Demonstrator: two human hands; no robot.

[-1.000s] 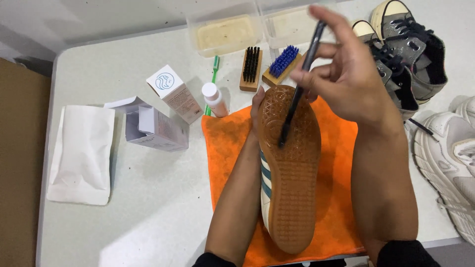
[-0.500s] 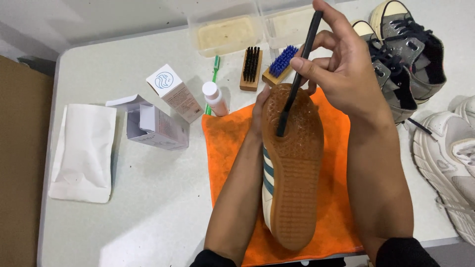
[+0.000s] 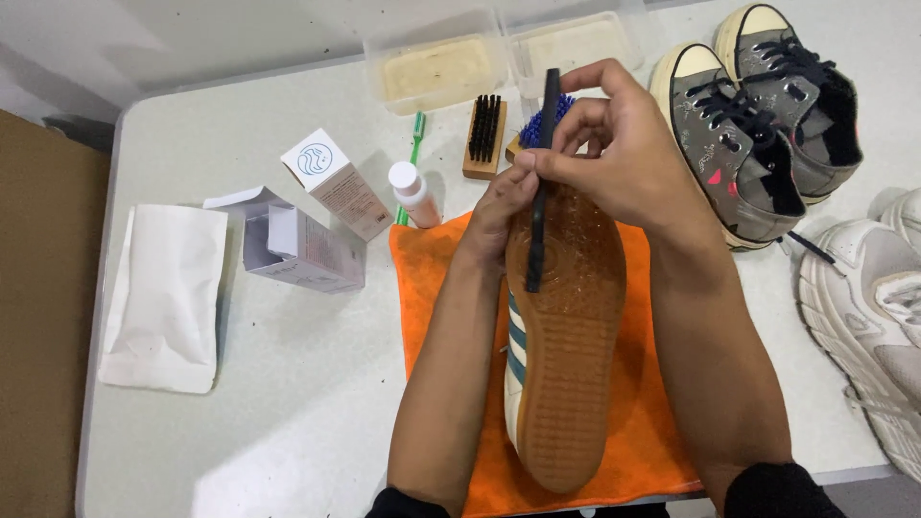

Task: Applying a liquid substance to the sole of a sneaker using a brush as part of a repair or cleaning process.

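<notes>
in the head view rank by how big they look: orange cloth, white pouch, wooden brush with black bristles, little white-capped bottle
1. orange cloth, though partly covered
2. white pouch
3. wooden brush and little bottle look about alike; no ranking between them.

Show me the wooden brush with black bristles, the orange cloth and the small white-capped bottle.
Wooden brush with black bristles (image 3: 484, 129): head view, on the middle of the bristles.
Orange cloth (image 3: 427, 278): head view, on its bare left part.
Small white-capped bottle (image 3: 413, 195): head view, on its body below the cap.
</notes>
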